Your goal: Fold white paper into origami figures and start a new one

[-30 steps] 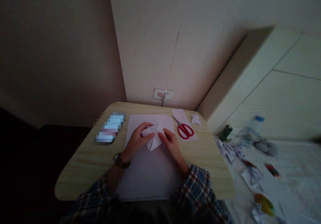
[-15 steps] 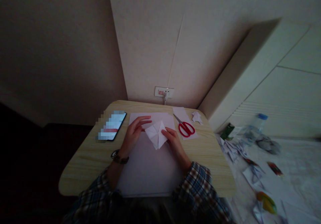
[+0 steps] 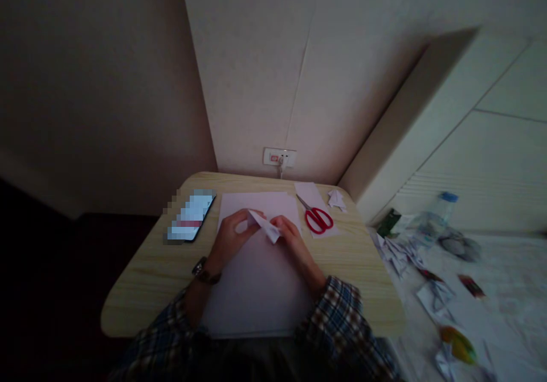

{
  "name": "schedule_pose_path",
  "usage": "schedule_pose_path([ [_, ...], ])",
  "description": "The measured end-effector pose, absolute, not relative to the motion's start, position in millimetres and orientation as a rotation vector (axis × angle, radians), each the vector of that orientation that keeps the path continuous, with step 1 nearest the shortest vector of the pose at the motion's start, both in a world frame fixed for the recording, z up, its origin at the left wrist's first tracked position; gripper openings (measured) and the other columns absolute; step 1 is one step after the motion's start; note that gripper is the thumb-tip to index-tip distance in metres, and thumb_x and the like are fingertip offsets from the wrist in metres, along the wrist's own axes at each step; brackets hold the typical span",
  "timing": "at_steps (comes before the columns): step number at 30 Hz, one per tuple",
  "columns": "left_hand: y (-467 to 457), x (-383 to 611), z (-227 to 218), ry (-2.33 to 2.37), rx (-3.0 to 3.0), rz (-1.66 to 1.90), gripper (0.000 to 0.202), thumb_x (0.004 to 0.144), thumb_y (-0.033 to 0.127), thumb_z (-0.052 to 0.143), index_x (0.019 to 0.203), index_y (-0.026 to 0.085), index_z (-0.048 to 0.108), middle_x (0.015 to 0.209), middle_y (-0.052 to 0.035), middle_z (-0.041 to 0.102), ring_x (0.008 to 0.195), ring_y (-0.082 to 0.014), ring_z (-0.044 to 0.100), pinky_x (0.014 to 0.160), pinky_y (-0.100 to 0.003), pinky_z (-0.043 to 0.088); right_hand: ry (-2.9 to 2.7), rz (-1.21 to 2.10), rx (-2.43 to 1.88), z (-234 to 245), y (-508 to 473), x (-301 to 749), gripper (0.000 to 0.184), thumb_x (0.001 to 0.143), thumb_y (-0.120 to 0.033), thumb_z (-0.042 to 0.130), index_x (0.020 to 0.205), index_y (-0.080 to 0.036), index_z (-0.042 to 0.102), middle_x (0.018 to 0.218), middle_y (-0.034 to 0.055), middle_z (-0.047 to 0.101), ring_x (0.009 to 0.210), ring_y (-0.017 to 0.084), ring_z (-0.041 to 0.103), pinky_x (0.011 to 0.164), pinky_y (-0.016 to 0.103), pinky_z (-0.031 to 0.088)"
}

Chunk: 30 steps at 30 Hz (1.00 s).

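Observation:
A small folded paper [image 3: 265, 226], white and creased, is held tilted between my two hands above a stack of white paper sheets [image 3: 250, 291]. My left hand [image 3: 232, 235] pinches its left end between thumb and fingers, and part of that end is hidden behind them. At the other end, my right hand [image 3: 290, 236] grips the lower right corner with closed fingertips. To the right of my right hand lie red-handled scissors [image 3: 318, 220], partly on a white paper strip [image 3: 308, 190].
On the wooden table [image 3: 141, 291], a phone [image 3: 192, 216] lies at the left and a folded paper piece [image 3: 337, 200] at the back right. A wall socket [image 3: 280, 157] holds a plug. Lower at the right are a plastic bottle [image 3: 442, 214] and several folded papers [image 3: 395, 252].
The folded paper has turned from facing me flat to a narrow, tilted view. My left hand has closed on its left end; before, its fingers were spread beside it.

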<state>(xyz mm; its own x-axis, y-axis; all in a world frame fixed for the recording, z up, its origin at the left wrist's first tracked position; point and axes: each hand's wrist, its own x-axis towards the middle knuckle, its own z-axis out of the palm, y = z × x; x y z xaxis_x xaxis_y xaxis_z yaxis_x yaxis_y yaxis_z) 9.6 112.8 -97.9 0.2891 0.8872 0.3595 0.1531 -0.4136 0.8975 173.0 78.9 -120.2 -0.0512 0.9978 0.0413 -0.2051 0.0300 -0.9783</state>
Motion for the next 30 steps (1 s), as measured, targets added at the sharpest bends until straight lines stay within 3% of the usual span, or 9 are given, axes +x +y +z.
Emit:
schedule_pose_path([
  [4, 112.1, 15.1, -100.9, 1.057, 1.503, 1.071, 0.027, 0.07, 0.036, 0.068, 0.084, 0.013, 0.069, 0.087, -0.0067, 0.073, 0.083, -0.0242, 0.067, 0.076, -0.034, 0.052, -1.077, 1.196, -1.001, -121.2, 77.5, 174.7, 0.038, 0.083, -0.059, 0.046, 0.093, -0.024, 0.055, 0.083, 0.0003, 0.054, 0.066, 0.013, 0.051, 0.06, 0.026, 0.043],
  [7, 112.1, 18.7, -101.7, 0.999, 1.395, 1.012, 0.035, 0.066, 0.035, 0.07, 0.091, 0.012, 0.067, 0.093, -0.0076, 0.073, 0.084, -0.0244, 0.067, 0.074, -0.033, 0.053, -1.107, 1.116, -0.993, -121.5, 77.0, 175.4, 0.032, 0.081, -0.053, 0.053, 0.096, -0.025, 0.054, 0.088, 0.001, 0.056, 0.076, 0.015, 0.053, 0.066, 0.027, 0.044],
  [11, 111.2, 20.2, -100.6, 0.915, 1.312, 0.953, 0.039, 0.064, 0.036, 0.072, 0.094, 0.012, 0.066, 0.094, -0.0088, 0.073, 0.09, -0.026, 0.067, 0.077, -0.034, 0.052, -1.107, 1.056, -1.082, -120.6, 80.5, 176.7, 0.022, 0.072, -0.042, 0.064, 0.075, -0.022, 0.053, 0.07, -0.0029, 0.052, 0.068, 0.014, 0.049, 0.059, 0.024, 0.039],
  [14, 110.1, 20.0, -99.6, 0.889, 1.262, 0.929, 0.037, 0.064, 0.036, 0.073, 0.092, 0.013, 0.067, 0.088, -0.0078, 0.074, 0.089, -0.0266, 0.068, 0.078, -0.035, 0.052, -1.086, 1.03, -1.137, -121.0, 83.2, 178.5, 0.026, 0.072, -0.038, 0.063, 0.062, -0.022, 0.045, 0.061, -0.0052, 0.043, 0.058, 0.012, 0.041, 0.053, 0.023, 0.033],
  [24, 111.1, 18.3, -103.6, 0.88, 1.221, 0.895, 0.033, 0.066, 0.037, 0.072, 0.09, 0.015, 0.069, 0.08, -0.0045, 0.074, 0.077, -0.0243, 0.07, 0.072, -0.034, 0.053, -1.148, 0.935, -1.222, -119.8, 81.4, 181.2, 0.029, 0.075, -0.038, 0.06, 0.056, -0.022, 0.044, 0.053, -0.0054, 0.041, 0.055, 0.012, 0.038, 0.053, 0.024, 0.029],
  [28, 112.5, 17.1, -103.5, 0.932, 1.293, 0.943, 0.024, 0.067, 0.031, 0.07, 0.085, 0.016, 0.07, 0.079, -0.0034, 0.074, 0.083, -0.0269, 0.069, 0.079, -0.037, 0.052, -1.205, 0.797, -1.206, -113.1, 78.5, 179.9, 0.023, 0.075, -0.031, 0.062, 0.057, -0.021, 0.052, 0.06, -0.0029, 0.048, 0.061, 0.013, 0.045, 0.058, 0.026, 0.034],
  [30, 114.1, 15.8, -104.0, 0.961, 1.354, 1.026, 0.017, 0.066, 0.028, 0.07, 0.078, 0.016, 0.07, 0.084, -0.0048, 0.074, 0.094, -0.0284, 0.066, 0.089, -0.04, 0.048, -1.26, 0.705, -1.17, -110.7, 76.9, 178.8, 0.014, 0.075, -0.028, 0.062, 0.063, -0.021, 0.061, 0.068, -0.0005, 0.054, 0.068, 0.015, 0.05, 0.063, 0.027, 0.038],
])
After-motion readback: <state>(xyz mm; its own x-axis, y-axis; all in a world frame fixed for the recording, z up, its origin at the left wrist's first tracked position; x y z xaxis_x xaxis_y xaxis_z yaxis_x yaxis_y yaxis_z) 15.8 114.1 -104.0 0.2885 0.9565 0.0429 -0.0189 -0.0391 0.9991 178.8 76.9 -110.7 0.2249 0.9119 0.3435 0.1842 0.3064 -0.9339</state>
